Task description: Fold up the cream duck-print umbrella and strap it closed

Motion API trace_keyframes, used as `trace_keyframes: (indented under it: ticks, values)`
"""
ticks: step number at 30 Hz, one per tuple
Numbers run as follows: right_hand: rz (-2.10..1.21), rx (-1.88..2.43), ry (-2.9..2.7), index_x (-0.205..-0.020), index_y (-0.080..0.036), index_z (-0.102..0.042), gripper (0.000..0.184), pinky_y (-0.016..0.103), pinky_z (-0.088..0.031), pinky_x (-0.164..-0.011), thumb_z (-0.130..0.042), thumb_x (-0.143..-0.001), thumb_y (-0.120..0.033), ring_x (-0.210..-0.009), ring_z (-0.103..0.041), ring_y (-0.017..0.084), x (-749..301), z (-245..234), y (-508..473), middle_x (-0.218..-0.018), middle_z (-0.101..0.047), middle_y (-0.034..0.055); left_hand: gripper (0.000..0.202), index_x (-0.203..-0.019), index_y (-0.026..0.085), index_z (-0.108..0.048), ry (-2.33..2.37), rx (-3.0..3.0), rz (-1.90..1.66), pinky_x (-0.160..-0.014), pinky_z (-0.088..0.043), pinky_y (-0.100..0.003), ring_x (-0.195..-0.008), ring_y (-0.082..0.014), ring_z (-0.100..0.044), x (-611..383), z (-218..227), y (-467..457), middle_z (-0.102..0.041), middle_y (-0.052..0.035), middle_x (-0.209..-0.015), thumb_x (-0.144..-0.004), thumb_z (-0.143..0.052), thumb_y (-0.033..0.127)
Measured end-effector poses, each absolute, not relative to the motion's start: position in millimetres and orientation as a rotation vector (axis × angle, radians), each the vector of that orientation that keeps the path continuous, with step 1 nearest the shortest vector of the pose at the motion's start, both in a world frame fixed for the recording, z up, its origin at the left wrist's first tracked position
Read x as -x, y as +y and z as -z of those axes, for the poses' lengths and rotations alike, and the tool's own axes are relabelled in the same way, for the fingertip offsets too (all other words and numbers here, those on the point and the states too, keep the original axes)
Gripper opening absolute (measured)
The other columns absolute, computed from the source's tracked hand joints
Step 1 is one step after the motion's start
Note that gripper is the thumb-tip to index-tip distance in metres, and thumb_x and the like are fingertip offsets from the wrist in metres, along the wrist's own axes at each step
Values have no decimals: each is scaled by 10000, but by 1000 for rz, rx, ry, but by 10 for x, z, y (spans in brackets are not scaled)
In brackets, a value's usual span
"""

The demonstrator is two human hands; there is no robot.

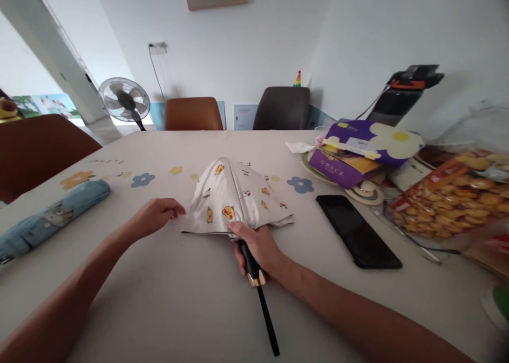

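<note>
A white folding umbrella (234,193) with small yellow cartoon figures lies on the table, its canopy loosely gathered and pointing away from me. Its black handle (248,259) has a gold band, and a black strap trails from that end towards me. My right hand (258,246) is closed around the handle, with the thumb up against the canopy's lower edge. Just left of the canopy is my left hand (161,214), its fingers loosely bent and apparently holding nothing. Whether its fingertips touch the fabric is hard to tell.
A blue folded umbrella (59,217) lies at the left. To the right are a black phone (358,230), a purple box (338,164), a bag of snacks (453,193), glasses (417,241) and a dark bottle (397,100). Chairs (193,114) and a fan (125,98) stand beyond the table.
</note>
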State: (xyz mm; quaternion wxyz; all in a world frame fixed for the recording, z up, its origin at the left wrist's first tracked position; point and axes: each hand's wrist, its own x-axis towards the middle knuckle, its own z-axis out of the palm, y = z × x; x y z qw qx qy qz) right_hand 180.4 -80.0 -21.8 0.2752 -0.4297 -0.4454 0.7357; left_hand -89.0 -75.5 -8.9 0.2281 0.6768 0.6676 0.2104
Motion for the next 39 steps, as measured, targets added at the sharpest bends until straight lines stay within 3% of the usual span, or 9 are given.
trace_keyframes:
  ticks: [7,10,12,15,20,26,29,34,39]
  values:
    - [-1975,1152,-1214,-578,-179,-434,331,207,-347,-238,-521,-763,-440,-234,-394,99,-1812,195,-813,-322,-440,-37,308,-1024,232,-602,1952,-1790,-1183,-828,-431,-331,-943,-192,-584,601,156,-557,-618,-53,-1104,-757,-466,302]
    - [-1970,1149,-1228,-570,-170,-447,334,201,-346,-242,-518,-765,-432,-235,-389,91,-1823,178,-829,-326,-438,-36,336,-1013,198,-600,1919,-1540,-1290,-833,-422,-342,-977,-212,-557,472,134,-319,-605,-75,-1097,-726,-526,356]
    - [-1970,1149,-1224,-584,-172,-445,319,199,-350,-245,-518,-765,-425,-236,-391,92,-1829,169,-837,-325,-432,-42,306,-902,176,-630,1864,-1432,-1266,-760,-439,-338,-920,-222,-567,457,139,-172,-638,-82,-971,-698,-557,393]
    - [-1986,1144,-1206,-604,-179,-435,303,203,-353,-245,-524,-763,-422,-232,-388,96,-1836,165,-835,-322,-429,-46,308,-741,151,-616,1775,-1341,-1192,-579,-437,-299,-684,-188,-581,521,179,-48,-623,-63,-723,-650,-591,445]
    - [-2046,1135,-1152,-576,-174,-436,330,207,-352,-246,-531,-762,-430,-241,-411,104,-1834,160,-800,-324,-442,-31,319,-715,147,-567,1777,-1251,-1246,-508,-409,-266,-538,-125,-518,646,257,-52,-555,-13,-638,-607,-614,444]
    - [-1997,1178,-1131,-591,-179,-443,322,211,-365,-240,-538,-764,-433,-237,-418,109,-1819,168,-790,-313,-441,-35,214,-819,180,-563,1998,-1369,-1430,-697,-428,-301,-748,-149,-533,412,52,-256,-575,-16,-800,-619,-604,246]
    - [-1992,1176,-1165,-620,-178,-450,310,219,-370,-236,-534,-772,-435,-235,-419,115,-1811,194,-800,-320,-454,-30,185,-850,187,-579,1920,-1572,-1301,-690,-441,-302,-740,-152,-551,111,-129,-455,-599,-24,-829,-723,-558,319]
    - [-1941,1161,-1246,-727,-170,-482,248,225,-379,-238,-517,-799,-405,-236,-419,123,-1800,219,-824,-320,-455,-43,433,-1043,146,-545,1783,-1464,-1041,-732,-464,-340,-887,-219,-576,-309,-211,-630,-605,-95,-984,-728,-586,440]
    - [-1923,1164,-1306,-700,-177,-461,246,221,-397,-251,-502,-810,-393,-244,-427,117,-1804,237,-852,-325,-465,-40,370,-973,131,-572,1601,-1254,-1075,-699,-491,-357,-857,-246,-603,-496,-204,-603,-646,-120,-947,-717,-630,392]
